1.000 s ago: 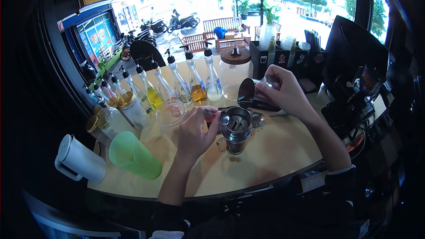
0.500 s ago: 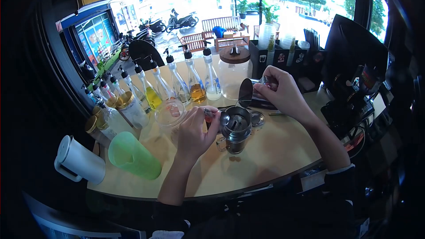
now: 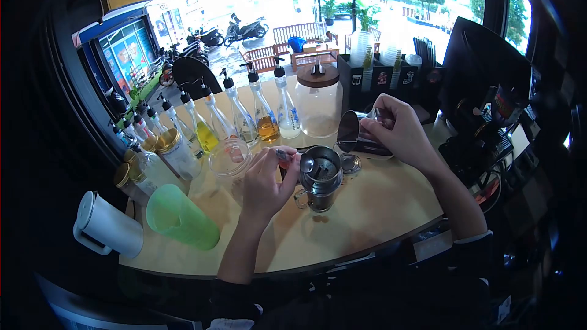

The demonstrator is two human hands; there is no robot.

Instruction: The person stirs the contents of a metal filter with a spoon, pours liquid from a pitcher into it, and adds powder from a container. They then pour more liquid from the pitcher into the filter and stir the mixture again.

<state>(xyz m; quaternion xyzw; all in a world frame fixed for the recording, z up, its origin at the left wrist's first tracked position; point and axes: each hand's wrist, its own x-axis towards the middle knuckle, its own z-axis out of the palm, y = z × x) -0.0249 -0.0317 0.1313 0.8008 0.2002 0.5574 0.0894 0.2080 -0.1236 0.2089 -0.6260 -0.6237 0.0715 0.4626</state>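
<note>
Left hand (image 3: 266, 180) is gripping a spoon (image 3: 304, 162) in closed fingers, the bowl hovering at the left rim of the steel mug (image 3: 319, 178). Mug is standing upright mid-table (image 3: 373, 208). Right hand (image 3: 397, 129) is closing around a metal tin (image 3: 353, 133), tilting it mouth-left just far-right of the mug. Round lid (image 3: 350, 164) is lying just right of the mug. Glass jar (image 3: 318, 107) and pump bottles (image 3: 254, 113) are standing far; green pitcher (image 3: 180, 217) is sitting near left.
</note>
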